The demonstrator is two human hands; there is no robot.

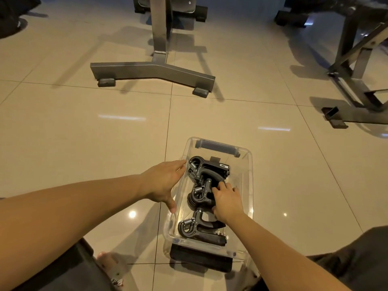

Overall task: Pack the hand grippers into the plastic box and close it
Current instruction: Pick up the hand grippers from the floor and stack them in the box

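Right grip (227, 201) clasps the middle black spring hand gripper (197, 199) inside the clear rectangular plastic box (251, 162), lengthwise away from the person; released left grip (165, 181) steadies the box's left wall.

Gym: weight bench frames (154, 70)

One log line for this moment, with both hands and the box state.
phase: packing | left hand: rests on clear plastic box wall | right hand: grips middle black spring hand gripper inside | box: open
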